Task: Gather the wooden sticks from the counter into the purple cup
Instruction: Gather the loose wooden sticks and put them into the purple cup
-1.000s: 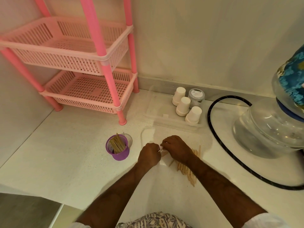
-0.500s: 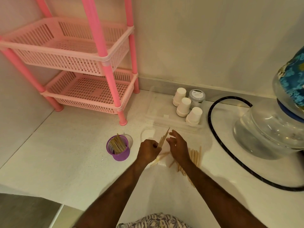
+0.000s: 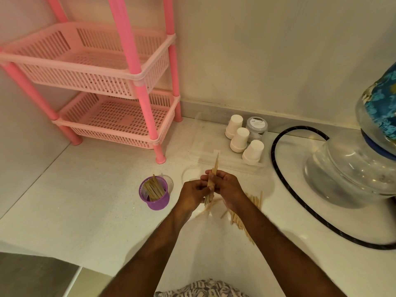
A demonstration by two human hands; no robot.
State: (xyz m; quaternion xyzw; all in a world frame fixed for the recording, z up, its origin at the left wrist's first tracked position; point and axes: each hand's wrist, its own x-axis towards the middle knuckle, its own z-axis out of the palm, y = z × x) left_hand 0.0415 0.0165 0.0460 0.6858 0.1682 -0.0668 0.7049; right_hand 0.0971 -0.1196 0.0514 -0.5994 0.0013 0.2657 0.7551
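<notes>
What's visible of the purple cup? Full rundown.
The small purple plastic cup stands upright on the white counter, left of both hands, untouched. Its wall looks perforated near the rim, with a solid base. Flat wooden sticks lean inside, tips just above the rim. A clear round object sits directly behind it.

Both hands meet over the white counter [image 3: 90, 206] near its middle, the left hand [image 3: 191, 195] and right hand [image 3: 227, 186] pressed together around a bundle of wooden sticks [image 3: 212, 183] held nearly upright — its top end pokes above the fingers. Loose sticks [image 3: 242, 221] lie scattered on the counter under and beside the right forearm. Just left of the hands stands the purple cup [image 3: 154, 196], with sticks already in it. A pink rack [image 3: 111, 86] occupies the counter's back-left corner; white paper cups [image 3: 242, 139] sit upside down toward the back edge.
</notes>
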